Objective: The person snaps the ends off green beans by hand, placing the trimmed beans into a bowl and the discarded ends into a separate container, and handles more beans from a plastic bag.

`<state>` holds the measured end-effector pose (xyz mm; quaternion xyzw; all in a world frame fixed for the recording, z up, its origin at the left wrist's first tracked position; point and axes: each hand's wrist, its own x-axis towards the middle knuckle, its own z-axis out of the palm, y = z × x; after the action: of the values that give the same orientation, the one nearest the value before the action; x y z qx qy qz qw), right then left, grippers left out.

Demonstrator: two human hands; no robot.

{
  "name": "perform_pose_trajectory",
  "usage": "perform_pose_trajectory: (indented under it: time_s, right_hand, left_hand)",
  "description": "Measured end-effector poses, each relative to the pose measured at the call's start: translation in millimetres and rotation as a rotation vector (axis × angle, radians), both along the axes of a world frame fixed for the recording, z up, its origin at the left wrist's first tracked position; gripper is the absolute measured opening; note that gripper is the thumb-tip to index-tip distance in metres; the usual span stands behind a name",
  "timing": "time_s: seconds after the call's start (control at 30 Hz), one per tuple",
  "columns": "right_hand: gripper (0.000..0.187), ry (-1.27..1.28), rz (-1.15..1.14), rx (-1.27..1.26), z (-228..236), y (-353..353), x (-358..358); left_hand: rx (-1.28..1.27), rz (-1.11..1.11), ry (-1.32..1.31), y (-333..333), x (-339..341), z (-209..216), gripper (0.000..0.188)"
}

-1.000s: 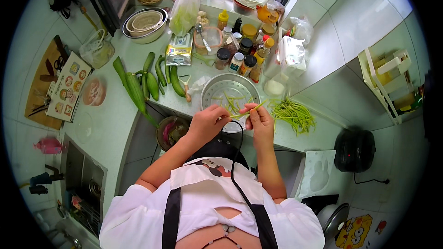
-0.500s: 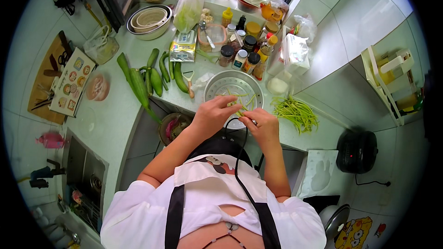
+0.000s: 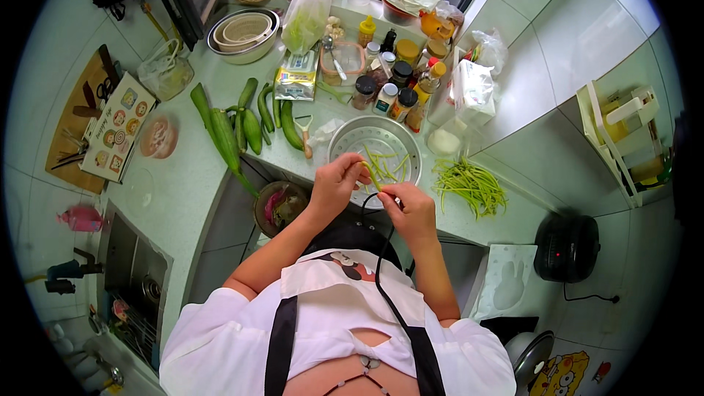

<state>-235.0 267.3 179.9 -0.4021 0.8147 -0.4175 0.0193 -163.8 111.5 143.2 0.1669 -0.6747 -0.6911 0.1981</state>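
A thin green stalk [image 3: 372, 177] stretches between my hands, over the near rim of a round perforated metal basin [image 3: 415, 148]. My left hand [image 3: 336, 185] pinches its upper end with thumb and fingertips. Closed on the lower end is my right hand [image 3: 409, 207]. Several cut stalk pieces [image 3: 389, 164] lie inside the basin. To its right, a loose pile of long thin green stalks [image 3: 469, 188] rests on the counter. A black cord hangs down just below my right fingertips.
Left of the basin are a peeler [image 3: 306, 139], green gourds [image 3: 224, 136] and cucumbers [image 3: 291, 125]. Seasoning bottles [image 3: 402, 73] crowd the back. A bin [image 3: 279, 207] stands below the counter edge. A black cooker [image 3: 566, 248] is at the right, a sink [image 3: 136, 271] at the left.
My left hand has drawn back slightly from over the basin, and its spread fingers have closed on the stalk. My right hand has moved slightly down and left. The whole view has shifted a little.
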Motion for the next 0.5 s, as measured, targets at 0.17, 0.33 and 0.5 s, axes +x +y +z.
perform_pose_trajectory:
  time_s: [0.17, 0.33, 0.5]
  right_hand:
    - [0.010, 0.052, -0.008, -0.017, 3, -3, -2]
    - [0.009, 0.077, -0.004, -0.031, 10, -5, -1]
    - [0.009, 0.180, -0.007, -0.058, 11, -4, -1]
  left_hand:
    - [-0.005, -0.021, 0.090, 0, 0, -8, 0.022]
    - [-0.229, -0.026, 0.114, 3, 3, 10, 0.027]
    - [-0.364, -0.034, 0.017, 3, 5, 21, 0.023]
